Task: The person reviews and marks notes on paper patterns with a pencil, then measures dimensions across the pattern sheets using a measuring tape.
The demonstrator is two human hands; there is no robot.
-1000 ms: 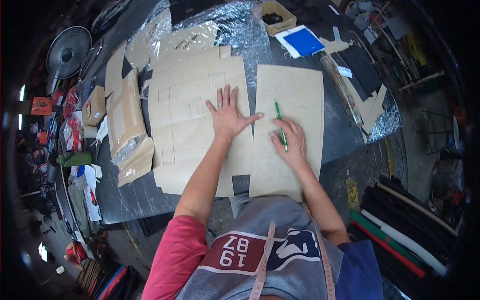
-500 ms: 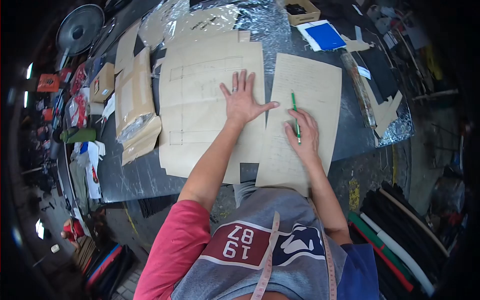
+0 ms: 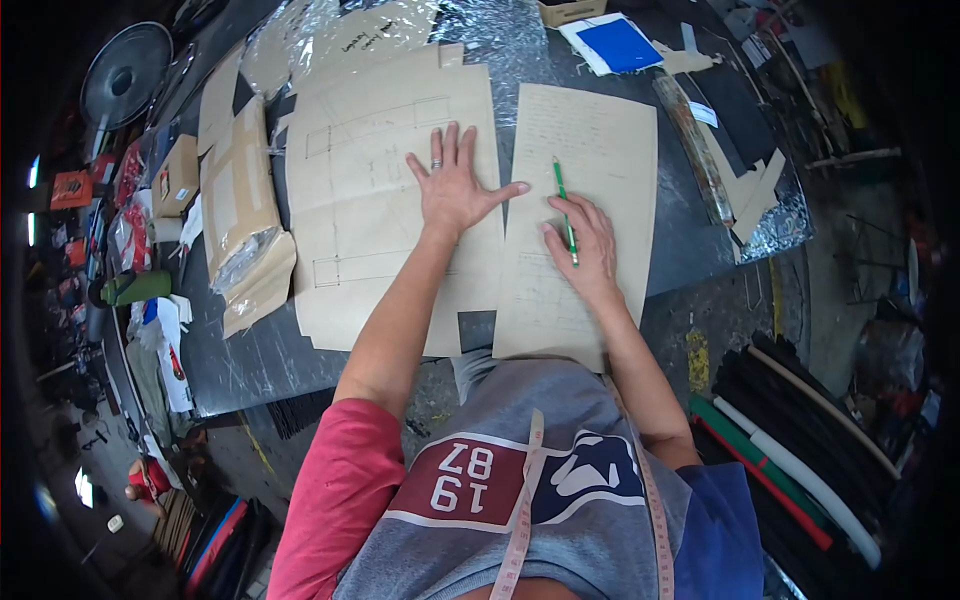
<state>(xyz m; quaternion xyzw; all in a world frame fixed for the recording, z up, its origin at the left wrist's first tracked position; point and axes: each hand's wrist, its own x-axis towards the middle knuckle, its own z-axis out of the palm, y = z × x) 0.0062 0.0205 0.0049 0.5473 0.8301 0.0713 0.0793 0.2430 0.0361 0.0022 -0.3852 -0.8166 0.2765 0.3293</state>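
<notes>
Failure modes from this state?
1. The left hand rests on the left paper sheet; the right sheet has mainly the right hand on it, so it may slide if that hand lifts.
2. The two sheets lie very close near their lower ends, so a shift might overlap them.
3. The green pencil lies over the right sheet and could leave a stray mark.

This looked like a workshop for cutting cloth or a similar material. Brown paper sheets with ruled outlines lay across a dark, scuffed tabletop, and a tape measure hung down the person's front. Long rolls in black, green, white and red were stacked at the lower right, more rolls sat at the lower left, and a large fan stood at the upper left.
</notes>
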